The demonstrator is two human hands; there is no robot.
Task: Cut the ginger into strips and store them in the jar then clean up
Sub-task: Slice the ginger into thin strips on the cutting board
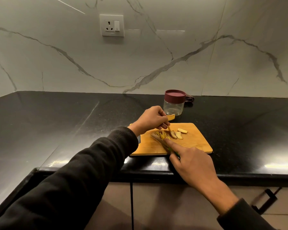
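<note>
Right hand grips a green-handled knife, forefinger stretched along its spine, the blade lying among ginger strips on the wooden cutting board. Ginger slices lie beside them. Left hand pinches a ginger piece above the board's far edge. Beyond, on the black bench, stands a lidded glass jar.

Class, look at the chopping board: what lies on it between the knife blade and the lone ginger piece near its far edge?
In the head view, cut ginger strips and slices lie between the knife and the lone piece on the board.
</note>
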